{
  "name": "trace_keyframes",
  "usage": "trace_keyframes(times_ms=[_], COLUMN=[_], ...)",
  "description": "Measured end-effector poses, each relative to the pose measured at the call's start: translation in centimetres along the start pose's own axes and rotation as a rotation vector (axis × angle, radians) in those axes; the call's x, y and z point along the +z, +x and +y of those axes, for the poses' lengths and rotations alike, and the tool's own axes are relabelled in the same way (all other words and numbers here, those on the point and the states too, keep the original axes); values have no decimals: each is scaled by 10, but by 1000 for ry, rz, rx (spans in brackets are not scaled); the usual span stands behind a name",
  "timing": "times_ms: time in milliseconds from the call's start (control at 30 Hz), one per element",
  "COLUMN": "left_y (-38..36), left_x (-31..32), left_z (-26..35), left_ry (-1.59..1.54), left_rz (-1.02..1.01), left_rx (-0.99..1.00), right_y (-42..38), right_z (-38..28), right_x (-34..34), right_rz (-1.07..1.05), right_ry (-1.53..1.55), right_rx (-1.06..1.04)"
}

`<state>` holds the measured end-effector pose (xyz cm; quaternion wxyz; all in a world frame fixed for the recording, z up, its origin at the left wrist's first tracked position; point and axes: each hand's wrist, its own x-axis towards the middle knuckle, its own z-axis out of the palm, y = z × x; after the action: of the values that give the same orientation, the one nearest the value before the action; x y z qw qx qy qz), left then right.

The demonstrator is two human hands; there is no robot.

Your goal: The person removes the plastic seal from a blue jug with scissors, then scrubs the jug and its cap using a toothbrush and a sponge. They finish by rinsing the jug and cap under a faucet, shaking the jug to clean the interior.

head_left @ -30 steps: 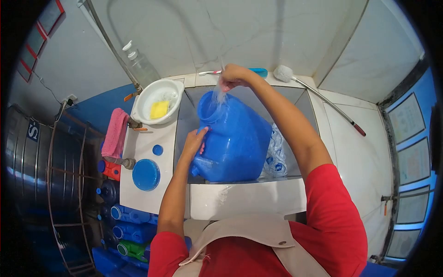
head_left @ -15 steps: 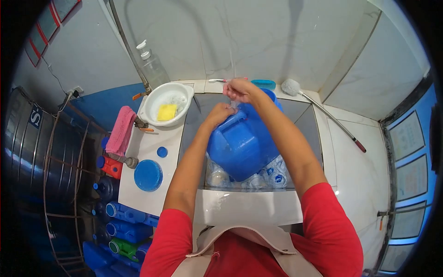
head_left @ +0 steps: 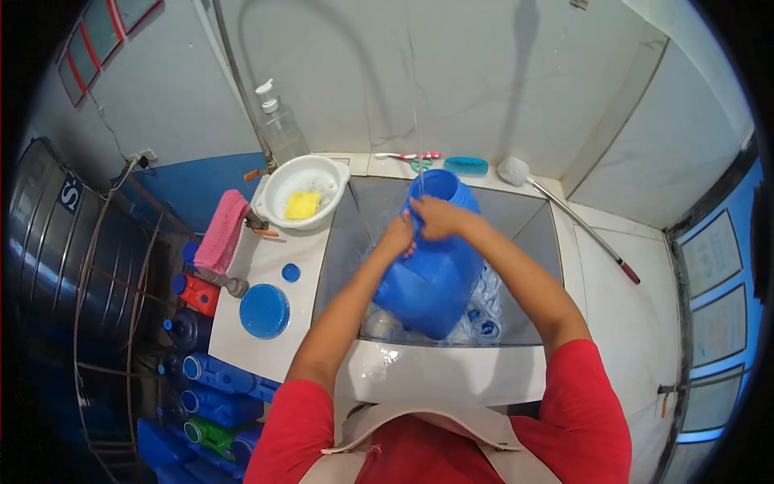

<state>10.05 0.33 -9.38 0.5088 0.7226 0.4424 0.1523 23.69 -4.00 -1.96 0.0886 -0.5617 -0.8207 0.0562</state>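
Note:
A big blue plastic jug point(head_left: 439, 282) leans in the grey sink point(head_left: 528, 218), its round open mouth toward the wall. A thin stream of water falls from above at the mouth. My left hand point(head_left: 398, 235) is closed at the jug's handle side, fingers curled. My right hand point(head_left: 442, 218) is closed on the jug just below the mouth; its fingertips are partly hidden. Beneath the jug lie several clear plastic pieces with blue parts point(head_left: 485, 310).
A white basin point(head_left: 337, 171) with a yellow sponge point(head_left: 302, 206) stands left, near a pump bottle point(head_left: 282, 129). Blue lids point(head_left: 264, 311) lie on the counter. A toothbrush point(head_left: 411, 155), a blue brush point(head_left: 466, 165) and a long-handled brush point(head_left: 572, 210) line the back and right. Several jugs point(head_left: 218, 367) stand lower left.
My right hand has come down from above the jug's mouth onto the jug. The jug has turned more upright, its mouth now showing. My left hand has shifted lower, and the view has tilted slightly.

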Motion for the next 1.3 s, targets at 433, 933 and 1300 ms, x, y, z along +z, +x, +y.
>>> trace_keyframes(times_ms=[433, 933, 1300], left_y=[-156, -311, -336], left_x=[-42, -100, -75], left_z=[-97, -58, -45], left_ry=[-763, -1238, -1318], left_rz=[78, 177, 415], left_rx=[-376, -156, -47], right_y=[-24, 70, 77], right_z=[-20, -79, -76], right_x=[-27, -233, -220], right_rz=[473, 429, 417], right_ry=[-206, -113, -38], right_rx=[-321, 261, 326])
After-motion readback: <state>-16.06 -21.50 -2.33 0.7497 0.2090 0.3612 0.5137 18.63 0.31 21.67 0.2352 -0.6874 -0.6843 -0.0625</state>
